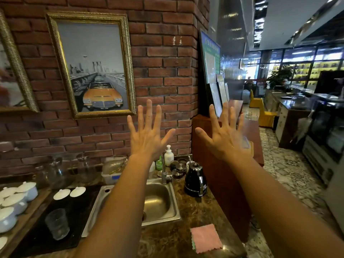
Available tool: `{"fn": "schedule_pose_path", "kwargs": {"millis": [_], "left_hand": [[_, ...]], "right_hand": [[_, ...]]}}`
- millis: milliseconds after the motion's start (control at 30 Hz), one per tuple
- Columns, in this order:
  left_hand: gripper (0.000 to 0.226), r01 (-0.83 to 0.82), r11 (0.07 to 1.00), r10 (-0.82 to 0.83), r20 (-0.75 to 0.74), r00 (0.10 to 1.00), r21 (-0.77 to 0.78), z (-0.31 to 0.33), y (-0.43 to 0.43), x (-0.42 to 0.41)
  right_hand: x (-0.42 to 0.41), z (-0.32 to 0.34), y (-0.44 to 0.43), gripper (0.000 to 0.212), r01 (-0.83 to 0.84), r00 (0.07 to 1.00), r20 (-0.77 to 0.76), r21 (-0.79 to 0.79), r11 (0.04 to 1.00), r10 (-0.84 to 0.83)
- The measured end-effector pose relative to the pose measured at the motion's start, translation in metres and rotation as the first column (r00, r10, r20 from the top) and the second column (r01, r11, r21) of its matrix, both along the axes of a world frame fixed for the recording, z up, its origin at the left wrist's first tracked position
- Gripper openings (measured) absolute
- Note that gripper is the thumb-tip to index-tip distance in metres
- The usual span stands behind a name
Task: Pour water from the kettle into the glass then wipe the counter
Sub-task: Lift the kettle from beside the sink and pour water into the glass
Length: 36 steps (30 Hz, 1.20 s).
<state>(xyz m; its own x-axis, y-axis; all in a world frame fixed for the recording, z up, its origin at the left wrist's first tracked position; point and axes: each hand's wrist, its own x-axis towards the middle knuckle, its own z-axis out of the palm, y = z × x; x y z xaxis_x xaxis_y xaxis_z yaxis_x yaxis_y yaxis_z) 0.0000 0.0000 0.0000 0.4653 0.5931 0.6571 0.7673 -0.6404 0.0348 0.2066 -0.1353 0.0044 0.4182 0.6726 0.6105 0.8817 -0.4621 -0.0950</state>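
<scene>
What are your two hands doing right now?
Left hand: open, fingers spread, holding nothing.
Right hand: open, fingers spread, holding nothing.

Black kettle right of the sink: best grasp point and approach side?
Grip the kettle by its looped handle, which faces the camera and slightly right, with the spout pointing back-left toward the tap. Come in with the right hand from the near right side, fingers wrapping the upright part of the handle. Both hands are open and empty, and the kettle stands upright on its base.
</scene>
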Motion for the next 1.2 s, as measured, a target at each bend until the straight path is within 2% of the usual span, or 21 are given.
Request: {"fn": "schedule_pose_path", "kwargs": {"millis": [267,400,567,933,1200], "left_hand": [[0.089,0.092,0.996,-0.092,0.026,0.995,0.009,-0.011,0.075,0.039],[0.089,0.129,0.992,-0.129,0.039,0.991,-0.001,-0.013,0.111,0.056],[0.089,0.189,0.981,-0.187,0.034,0.982,-0.046,-0.032,0.147,0.075],[0.088,0.248,0.955,-0.252,-0.007,0.968,-0.163,-0.092,0.190,0.100],[0.089,0.241,0.942,-0.263,-0.067,0.963,-0.234,-0.136,0.199,0.121]], "right_hand": [[0.027,-0.006,0.053,0.089,0.095,0.995,0.025,-0.036,0.995,-0.094],[0.035,-0.011,0.084,0.088,0.152,0.987,-0.039,-0.018,0.988,-0.153],[0.041,-0.030,0.113,0.088,0.201,0.978,-0.043,-0.037,0.979,-0.203],[0.057,-0.082,0.142,0.088,0.287,0.952,-0.065,-0.163,0.944,-0.301],[0.082,-0.134,0.150,0.088,0.262,0.942,-0.151,-0.230,0.937,-0.300]]}}
